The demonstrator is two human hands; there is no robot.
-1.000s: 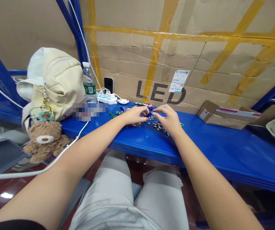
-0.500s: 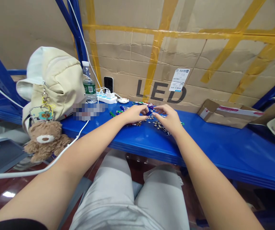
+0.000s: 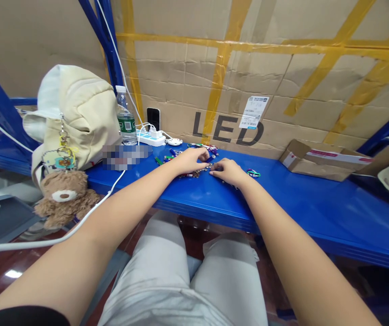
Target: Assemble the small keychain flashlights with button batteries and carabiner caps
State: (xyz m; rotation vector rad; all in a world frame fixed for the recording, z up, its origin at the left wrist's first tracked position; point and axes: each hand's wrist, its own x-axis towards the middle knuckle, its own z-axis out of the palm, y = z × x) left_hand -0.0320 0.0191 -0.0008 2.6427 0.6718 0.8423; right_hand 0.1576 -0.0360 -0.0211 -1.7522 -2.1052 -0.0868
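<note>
My left hand (image 3: 193, 159) is closed around a small blue tube (image 3: 211, 158), which looks like a mini flashlight body and pokes out past the thumb and fingers. To its right, my right hand (image 3: 229, 172) is lowered to the tabletop, fingertips pinched together at a scatter of small silver discs (image 3: 208, 167) like button cells. Whatever lies between those fingertips is too small to make out, and the hand hides part of the pile. Several coloured tubes (image 3: 162, 160) lie behind and left of my left hand. A green clip (image 3: 253, 173) rests right of my right hand.
The blue shelf table (image 3: 201, 199) runs along a large cardboard box (image 3: 181, 81) marked LED. On the left stand a cream backpack (image 3: 86, 108) with a teddy bear charm (image 3: 64, 197), a water bottle (image 3: 125, 120) and a power strip (image 3: 152, 138). A small open carton (image 3: 323, 163) sits right.
My right hand has moved down and slightly left, away from the blue tube, onto the silver discs. The green clip behind it has come into fuller view. My left hand stays put with the tube.
</note>
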